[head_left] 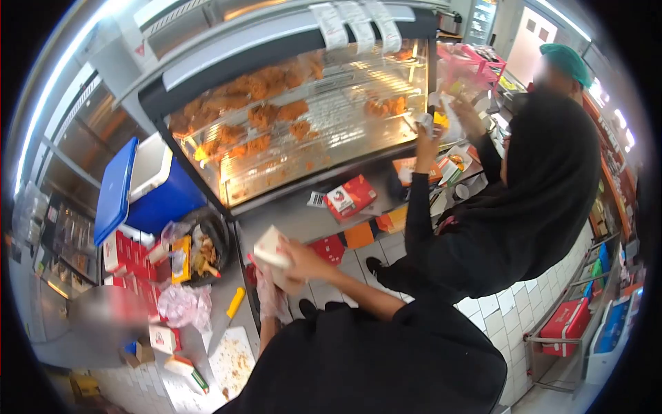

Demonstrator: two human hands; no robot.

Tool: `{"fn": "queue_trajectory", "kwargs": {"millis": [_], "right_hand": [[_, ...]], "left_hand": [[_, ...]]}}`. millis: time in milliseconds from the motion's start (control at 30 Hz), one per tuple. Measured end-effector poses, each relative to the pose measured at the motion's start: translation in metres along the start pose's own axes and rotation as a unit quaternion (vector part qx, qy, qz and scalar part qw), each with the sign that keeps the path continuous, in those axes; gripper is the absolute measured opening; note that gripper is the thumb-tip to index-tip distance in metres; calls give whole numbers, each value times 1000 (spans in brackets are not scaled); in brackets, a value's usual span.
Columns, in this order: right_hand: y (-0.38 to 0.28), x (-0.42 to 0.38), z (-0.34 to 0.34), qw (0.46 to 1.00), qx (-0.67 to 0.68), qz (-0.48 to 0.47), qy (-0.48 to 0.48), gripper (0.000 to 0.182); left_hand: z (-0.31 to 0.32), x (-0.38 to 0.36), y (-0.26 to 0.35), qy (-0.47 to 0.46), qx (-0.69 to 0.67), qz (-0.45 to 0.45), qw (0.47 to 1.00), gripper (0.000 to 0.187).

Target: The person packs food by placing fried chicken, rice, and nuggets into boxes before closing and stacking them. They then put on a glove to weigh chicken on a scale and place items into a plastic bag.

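Note:
A small white cardboard food box [271, 248] with red print is held tilted over the edge of the metal counter. My right hand [308, 262], bare, grips its right side with the fingers wrapped around it. Lower down, my left hand [271, 297] wears a clear plastic glove and holds the box from below; its fingers are partly hidden. Just beyond my hands, a red food box [350, 197] lies on the counter beside a printed receipt [316, 199].
A lit display cabinet [324, 155] with fried chicken stands ahead. At left are a blue cooler [165, 196], a black bowl [225, 238], a yellow-handled knife [236, 302] and a white cutting board [238, 359]. A co-worker in black [496, 221] stands close at right, handling a wrapper.

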State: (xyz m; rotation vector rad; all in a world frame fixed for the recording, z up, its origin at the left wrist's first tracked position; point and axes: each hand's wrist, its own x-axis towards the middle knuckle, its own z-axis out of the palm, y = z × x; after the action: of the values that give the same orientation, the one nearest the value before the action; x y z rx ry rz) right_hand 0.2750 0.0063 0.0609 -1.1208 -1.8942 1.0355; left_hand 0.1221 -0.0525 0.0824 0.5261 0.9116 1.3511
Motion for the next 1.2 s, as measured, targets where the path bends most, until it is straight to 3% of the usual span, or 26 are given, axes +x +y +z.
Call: {"fn": "queue_trajectory", "kwargs": {"millis": [33,67,100,133,167,200,267,300,433,500,533,600,667,700,800,867,900,933,1000,1067,1133,1200], "right_hand": [[9,12,-9,997,78,15,26,82],[35,28,-17,994,-33,83,56,52],[58,41,-33,993,26,-3,115,29],[17,41,-66,985,151,26,85,22],[31,55,-73,987,131,73,56,18],[1,69,-100,995,-89,35,0,20],[14,98,-104,988,-147,-32,-30,21],[19,113,-101,987,-148,-37,-44,21],[35,154,-85,978,-198,-52,-44,23],[50,177,-76,964,-250,-57,-69,24],[63,184,-69,963,-250,-63,-75,24],[76,196,-57,914,-378,-56,-138,22],[63,187,-53,932,-348,-69,-76,30],[62,182,-51,919,-371,-131,-26,30],[26,158,-61,937,-327,-120,-11,47],[11,142,-57,942,-322,-95,9,48],[9,136,-54,943,-318,-91,23,47],[3,130,-51,944,-313,-97,46,46],[-5,117,-43,945,-296,-95,101,45],[-9,104,-31,944,-274,-82,162,39],[-15,93,-19,937,-267,-55,217,32],[-16,86,-13,923,-282,-21,260,27]], "left_hand": [[3,3,4,-25,-31,1,999,55],[0,5,9,-40,-62,2,997,55],[-18,15,7,-15,-54,-38,998,54],[-36,25,0,0,-83,-38,996,52],[-29,19,7,4,-75,-45,996,50],[-42,38,-6,76,-24,-25,997,46],[-36,64,-25,106,-46,-13,993,40],[-25,68,-22,143,32,-73,987,42],[-22,92,-44,147,-1,-60,987,38],[-33,114,-50,152,50,-173,972,41],[-45,125,-60,157,45,-169,972,41],[-72,140,-73,-31,87,-192,977,41],[-71,110,6,-150,219,-239,934,42],[-60,99,58,-195,218,-205,934,42],[-62,111,211,-305,188,-78,930,46],[-62,137,298,-224,156,136,952,46],[-69,164,334,-107,271,265,919,43],[-47,184,367,2,208,261,943,36],[-60,286,423,1,328,264,907,37],[-91,389,455,5,418,145,897,27],[-131,495,461,88,686,36,721,34],[-158,553,444,181,786,-18,591,39]]}}
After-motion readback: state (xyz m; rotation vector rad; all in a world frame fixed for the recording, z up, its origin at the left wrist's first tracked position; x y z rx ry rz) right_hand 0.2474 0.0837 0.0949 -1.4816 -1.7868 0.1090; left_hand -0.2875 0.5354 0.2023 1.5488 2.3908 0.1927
